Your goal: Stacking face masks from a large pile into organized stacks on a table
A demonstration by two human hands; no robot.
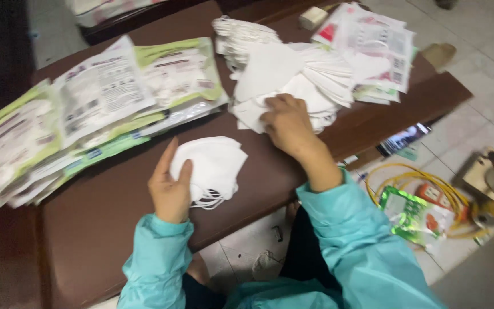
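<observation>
White folded masks (pixel 212 169) are gripped at their edge by the left hand (pixel 171 189), thumb and fingers pinching. At two o'clock, the loose mask pile (pixel 293 74) is pressed by the right hand (pixel 286 121), fingers curled together.

Left hand (pixel 170 186) grips small mask stack (pixel 212 166); right hand (pixel 286 123) on mask pile (pixel 293 74).

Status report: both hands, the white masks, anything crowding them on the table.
Left hand grips small mask stack. Right hand presses on big mask pile. Green-edged packets spread close at left.
</observation>
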